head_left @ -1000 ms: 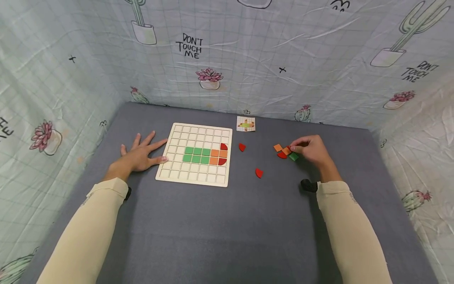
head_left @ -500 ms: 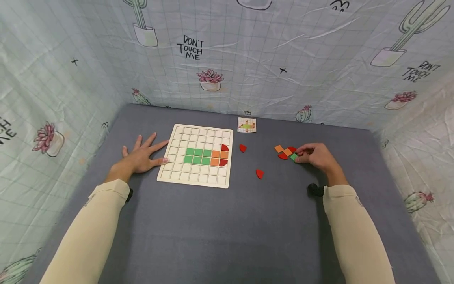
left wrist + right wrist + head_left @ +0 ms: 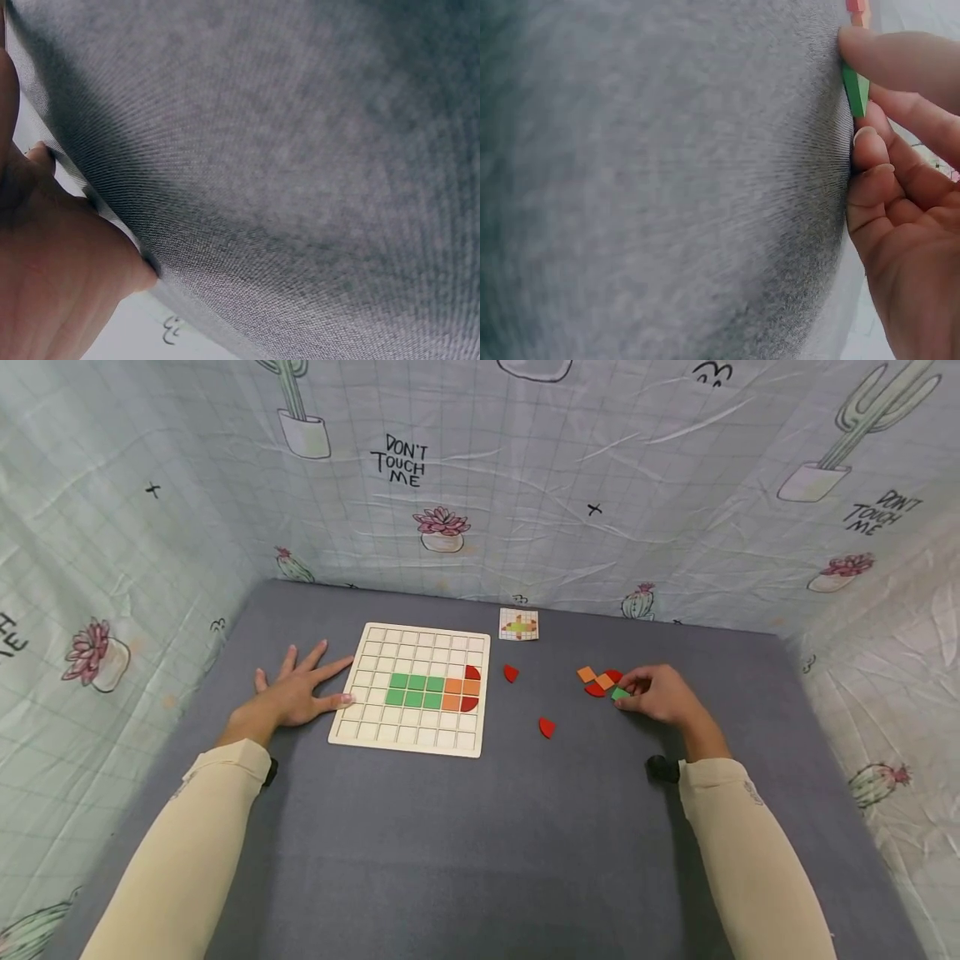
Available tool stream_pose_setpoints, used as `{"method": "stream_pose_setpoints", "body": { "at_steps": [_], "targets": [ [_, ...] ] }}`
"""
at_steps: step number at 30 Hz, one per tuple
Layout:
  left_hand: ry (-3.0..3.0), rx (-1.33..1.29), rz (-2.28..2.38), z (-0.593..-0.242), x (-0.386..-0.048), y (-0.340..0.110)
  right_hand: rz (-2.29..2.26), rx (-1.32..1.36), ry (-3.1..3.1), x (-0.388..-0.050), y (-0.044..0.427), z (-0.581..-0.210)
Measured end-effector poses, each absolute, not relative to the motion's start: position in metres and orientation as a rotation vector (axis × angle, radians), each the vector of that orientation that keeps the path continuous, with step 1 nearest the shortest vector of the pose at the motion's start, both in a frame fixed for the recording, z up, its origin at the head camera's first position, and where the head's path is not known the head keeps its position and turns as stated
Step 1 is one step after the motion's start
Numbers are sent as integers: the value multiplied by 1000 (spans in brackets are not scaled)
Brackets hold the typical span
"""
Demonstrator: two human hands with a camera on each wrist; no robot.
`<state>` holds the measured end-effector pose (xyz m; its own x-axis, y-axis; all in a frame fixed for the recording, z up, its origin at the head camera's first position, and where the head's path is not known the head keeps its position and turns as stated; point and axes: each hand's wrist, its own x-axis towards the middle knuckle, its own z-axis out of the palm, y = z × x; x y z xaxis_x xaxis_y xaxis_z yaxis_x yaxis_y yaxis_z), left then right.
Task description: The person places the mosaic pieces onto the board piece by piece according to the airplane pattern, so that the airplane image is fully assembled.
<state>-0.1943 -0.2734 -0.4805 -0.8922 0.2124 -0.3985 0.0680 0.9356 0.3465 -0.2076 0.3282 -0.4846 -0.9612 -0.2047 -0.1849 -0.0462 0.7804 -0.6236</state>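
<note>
Printed cloth [image 3: 525,468] walled the grey table [image 3: 420,843]. From the head, the right hand [image 3: 663,693] pinched a green tile [image 3: 620,693], probably because so thin a piece offered only its edges. Far left of that grip, the left hand [image 3: 296,693] lay spread, touching the board [image 3: 375,652], seemingly to steady it. Eleven pieces sat there: six greens [image 3: 413,698], three oranges [image 3: 451,702], two reds [image 3: 469,703]. Just left of the grip lay two orange tiles [image 3: 586,674] and two red quarters [image 3: 595,690]; farther left, two more quarters [image 3: 547,727] and one card [image 3: 519,624]. Left wrist: part of the hand showed, the board did not. Right wrist: thumb and fingers closed about the green tile.
</note>
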Motion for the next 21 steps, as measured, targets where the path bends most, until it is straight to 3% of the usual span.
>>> {"method": "stream_pose_setpoints", "body": {
  "at_steps": [21],
  "targets": [
    [2651, 201, 447, -482, -196, -273, -786, -224, 2773, -205, 322, -480]
  ]
}}
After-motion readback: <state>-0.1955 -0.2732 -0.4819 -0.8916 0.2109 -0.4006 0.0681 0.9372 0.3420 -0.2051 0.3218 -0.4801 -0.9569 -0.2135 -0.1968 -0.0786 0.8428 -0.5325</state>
